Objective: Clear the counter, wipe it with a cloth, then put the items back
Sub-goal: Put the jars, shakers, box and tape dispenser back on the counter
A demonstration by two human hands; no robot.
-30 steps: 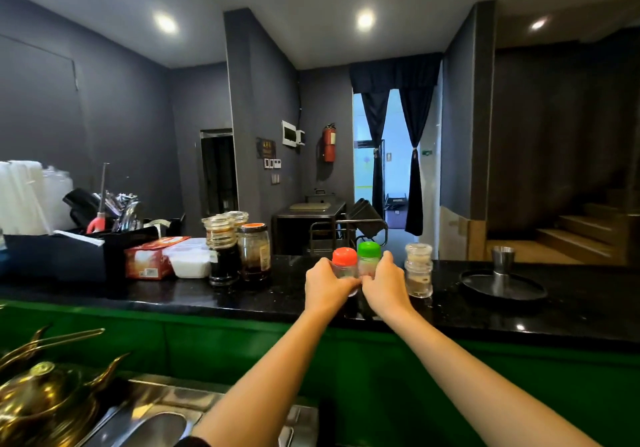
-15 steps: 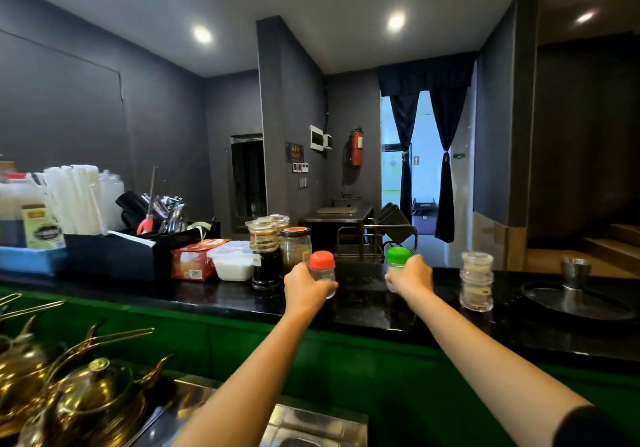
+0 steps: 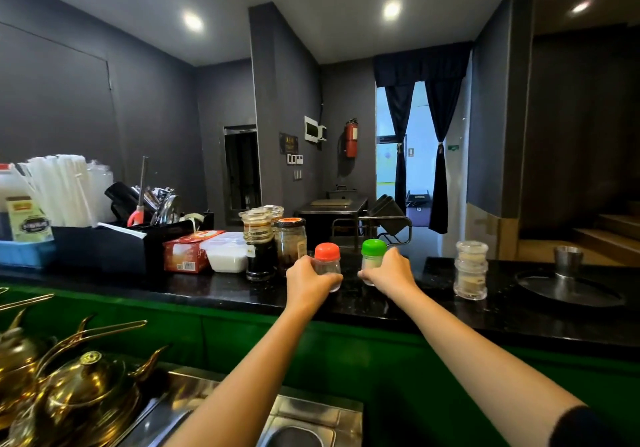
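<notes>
Both my arms reach over the black stone counter (image 3: 398, 304). My left hand (image 3: 306, 282) grips a small clear shaker with a red cap (image 3: 327, 259). My right hand (image 3: 391, 273) grips a matching shaker with a green cap (image 3: 373, 256). The two shakers are upright, a short gap apart, just above or on the counter; my fingers hide their bases. A stacked clear glass jar (image 3: 471, 270) stands on the counter to the right of my right hand.
Left of my hands stand a dark sauce jar (image 3: 258, 244), a brown-filled jar (image 3: 291, 240), a white tub (image 3: 227, 252), a red box (image 3: 188, 251) and a black caddy (image 3: 104, 245) with utensils. A metal tray with a cup (image 3: 568, 287) lies right. Brass kettles (image 3: 79, 391) sit below.
The two shakers were side by side a second ago; my left hand carried the red-capped one leftward. The view swung left, showing more of the caddy end.
</notes>
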